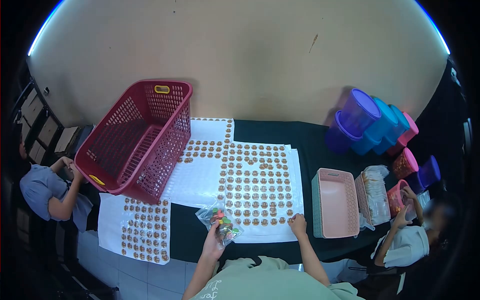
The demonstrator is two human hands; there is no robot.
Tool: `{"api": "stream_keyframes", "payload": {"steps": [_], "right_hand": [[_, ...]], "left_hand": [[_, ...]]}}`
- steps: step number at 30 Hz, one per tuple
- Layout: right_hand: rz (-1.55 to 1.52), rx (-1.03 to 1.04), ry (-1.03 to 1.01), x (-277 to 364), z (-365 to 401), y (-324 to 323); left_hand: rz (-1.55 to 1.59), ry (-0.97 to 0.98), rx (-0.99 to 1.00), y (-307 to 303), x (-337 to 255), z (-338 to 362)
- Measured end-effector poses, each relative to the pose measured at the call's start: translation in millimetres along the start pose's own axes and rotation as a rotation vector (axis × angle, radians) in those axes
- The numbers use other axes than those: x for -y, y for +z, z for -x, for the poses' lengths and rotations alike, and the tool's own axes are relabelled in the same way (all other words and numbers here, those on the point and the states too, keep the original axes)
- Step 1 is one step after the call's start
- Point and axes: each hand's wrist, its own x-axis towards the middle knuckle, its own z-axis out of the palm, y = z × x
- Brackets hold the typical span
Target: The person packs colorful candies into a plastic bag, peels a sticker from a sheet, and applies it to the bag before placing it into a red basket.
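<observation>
1. Fingers of the left hand (213,242) are closed on a clear bag (226,231); red, yellow, green and dark pieces show inside; bag is held up in front of the torso, over the front edge of the bench (280,250).
2. Fingers of the right hand (298,225) are bent down at the lower right of the main sheet (295,200), right beside the round discs (256,189); cannot tell whether they pinch a disc or just rest there.
3. Main sheet is white, discs laid in rows; a few sit out of line or overlap near the top and lower right; more white sheeting (192,180) lies to its left, discs along the upper part.
4. Lower-left sheet (111,215) hangs past the front edge; discs in columns on its right part.
5. Large maroon basket (135,190) stands tilted at left, two yellow handles, overlapping the sheets in view.
6. Right of the main sheet: pink bin (340,205) with a grey-green wall at its left; then a bin of clear packets (375,192); purple, blue and pink tubs (361,117) stand behind.
7. Co-worker (407,245) at right has both hands near a pink tub (395,199); another person (45,192) at left, hands together beside the basket.
</observation>
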Motion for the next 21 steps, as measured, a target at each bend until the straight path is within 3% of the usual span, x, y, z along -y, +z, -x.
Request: {"api": "stream_keyframes", "payload": {"steps": [2,6,8,11,21], "right_hand": [[-0.014,0.099,-0.040,-3.8,-2.6,-1.3],[-0.058,0.101,-0.081,-5.2,-2.7,3.2],[-0.114,-0.088,-0.005,5.9,8.1,1.7],[0.037,-0.152,-0.082,10.5,18.0,8.1],[-0.170,-0.134,-0.106,-1.4,16.8,6.8]], "left_hand": [[0.028,0.006,-0.002,-8.3,0.6,-4.9],[0.047,0.013,-0.038,-2.0,-5.1,-2.7],[0.054,0.014,-0.033,-3.1,-5.3,-3.2],[0.062,0.011,-0.036,-6.3,-4.9,-7.4],[0.018,0.005,-0.035,4.8,-2.9,-2.3]]}}
